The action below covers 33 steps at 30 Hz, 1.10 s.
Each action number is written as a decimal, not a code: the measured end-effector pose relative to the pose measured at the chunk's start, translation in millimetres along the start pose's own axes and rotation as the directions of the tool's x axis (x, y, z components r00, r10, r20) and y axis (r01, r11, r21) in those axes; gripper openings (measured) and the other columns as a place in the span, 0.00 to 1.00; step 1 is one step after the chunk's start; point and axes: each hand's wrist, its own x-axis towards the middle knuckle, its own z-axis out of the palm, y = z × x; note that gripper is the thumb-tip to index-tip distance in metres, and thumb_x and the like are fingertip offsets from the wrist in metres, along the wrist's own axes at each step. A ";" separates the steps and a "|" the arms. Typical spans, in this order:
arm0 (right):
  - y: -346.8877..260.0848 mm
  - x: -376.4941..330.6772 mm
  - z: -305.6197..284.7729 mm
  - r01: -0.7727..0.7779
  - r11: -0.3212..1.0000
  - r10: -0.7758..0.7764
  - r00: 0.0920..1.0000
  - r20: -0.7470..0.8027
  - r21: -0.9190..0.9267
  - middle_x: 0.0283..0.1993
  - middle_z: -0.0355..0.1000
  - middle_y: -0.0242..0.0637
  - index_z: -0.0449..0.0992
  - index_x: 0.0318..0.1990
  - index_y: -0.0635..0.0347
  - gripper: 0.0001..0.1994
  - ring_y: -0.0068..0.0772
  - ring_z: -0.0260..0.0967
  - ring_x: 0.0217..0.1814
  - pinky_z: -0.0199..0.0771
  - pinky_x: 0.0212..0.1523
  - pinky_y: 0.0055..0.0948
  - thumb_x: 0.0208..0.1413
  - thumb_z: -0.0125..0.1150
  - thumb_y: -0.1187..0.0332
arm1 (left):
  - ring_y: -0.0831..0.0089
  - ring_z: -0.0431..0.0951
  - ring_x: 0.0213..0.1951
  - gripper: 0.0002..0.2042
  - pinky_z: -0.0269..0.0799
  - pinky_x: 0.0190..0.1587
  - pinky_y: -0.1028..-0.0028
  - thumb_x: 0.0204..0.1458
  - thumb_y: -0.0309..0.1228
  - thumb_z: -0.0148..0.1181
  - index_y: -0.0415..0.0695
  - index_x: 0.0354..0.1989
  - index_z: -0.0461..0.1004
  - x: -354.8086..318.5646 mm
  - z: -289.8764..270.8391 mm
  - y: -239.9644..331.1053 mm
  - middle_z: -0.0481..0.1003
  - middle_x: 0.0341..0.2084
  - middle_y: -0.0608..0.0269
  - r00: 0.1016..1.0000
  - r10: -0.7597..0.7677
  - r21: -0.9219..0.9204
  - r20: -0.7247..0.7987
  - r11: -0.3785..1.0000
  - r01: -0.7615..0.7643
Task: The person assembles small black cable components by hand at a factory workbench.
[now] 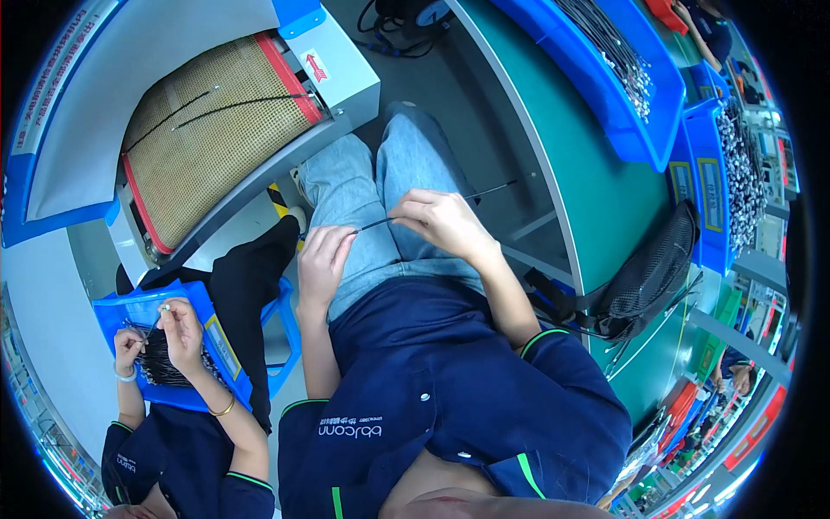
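Observation:
A thin black cable [484, 192] runs across my lap, over my light jeans. My left hand [322, 264] pinches its left end at about knee height. My right hand [443, 221] grips the cable a little further along, and the free end sticks out to the right toward the green table. Both hands are closed on the same cable, a short gap apart.
A mesh conveyor belt [216, 130] with two black cables on it lies ahead on the left. The green table [596, 182] at right carries blue bins [605, 95] of cables and a black mesh bag [653, 277]. A co-worker's hands [164, 333] work over a blue tray [194, 303] at lower left.

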 end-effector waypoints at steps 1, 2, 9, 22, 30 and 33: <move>1.4 -0.4 -0.8 0.047 0.999 -0.047 0.999 -0.013 -0.008 0.32 0.72 0.32 0.78 0.33 0.56 0.05 0.36 0.72 0.32 0.73 0.31 0.31 0.47 0.62 0.70 | 0.62 0.75 0.34 0.06 0.69 0.36 0.68 0.47 0.24 0.62 0.39 0.33 0.75 1.8 1.6 2.2 0.75 0.28 0.58 1.000 0.008 -0.015 -0.003 1.000 -0.008; 2.2 -0.7 -1.4 0.093 0.996 -0.093 0.995 -0.025 -0.017 0.32 0.72 0.32 0.78 0.33 0.55 0.05 0.34 0.73 0.32 0.73 0.30 0.29 0.47 0.63 0.70 | 0.62 0.74 0.34 0.05 0.69 0.36 0.68 0.47 0.24 0.62 0.39 0.33 0.75 3.2 2.7 4.2 0.74 0.28 0.58 1.000 0.015 -0.031 -0.006 0.999 -0.015; 3.3 0.6 -0.8 0.222 0.970 -0.228 0.972 -0.057 -0.103 0.31 0.71 0.30 0.76 0.32 0.54 0.04 0.32 0.72 0.33 0.73 0.32 0.30 0.48 0.59 0.70 | 0.62 0.74 0.33 0.05 0.69 0.35 0.68 0.47 0.23 0.62 0.39 0.32 0.75 5.8 3.0 6.5 0.74 0.28 0.58 0.999 0.038 -0.055 0.004 0.998 -0.038; 4.4 1.2 -1.7 0.208 0.977 -0.203 0.972 -0.115 0.036 0.31 0.72 0.31 0.78 0.34 0.55 0.08 0.33 0.72 0.30 0.72 0.29 0.29 0.44 0.65 0.73 | 0.66 0.76 0.31 0.10 0.71 0.33 0.74 0.41 0.17 0.65 0.38 0.34 0.74 1.2 0.9 8.4 0.75 0.28 0.58 0.981 0.116 -0.057 -0.158 0.990 -0.126; 2.9 2.8 0.7 0.198 0.979 -0.193 0.977 -0.091 0.050 0.31 0.73 0.31 0.79 0.33 0.56 0.07 0.33 0.72 0.30 0.72 0.29 0.29 0.44 0.65 0.72 | 0.67 0.76 0.30 0.09 0.72 0.33 0.74 0.40 0.15 0.64 0.38 0.30 0.74 -0.1 0.2 4.1 0.75 0.26 0.59 0.973 0.147 -0.026 -0.178 0.988 -0.154; 5.1 1.4 -2.2 0.188 0.979 -0.180 0.978 -0.110 0.073 0.31 0.73 0.31 0.79 0.33 0.56 0.07 0.32 0.73 0.30 0.72 0.29 0.28 0.44 0.65 0.72 | 0.67 0.76 0.29 0.09 0.72 0.33 0.74 0.39 0.15 0.64 0.38 0.29 0.74 4.4 0.9 5.5 0.75 0.25 0.59 0.972 0.176 -0.015 -0.155 0.984 -0.180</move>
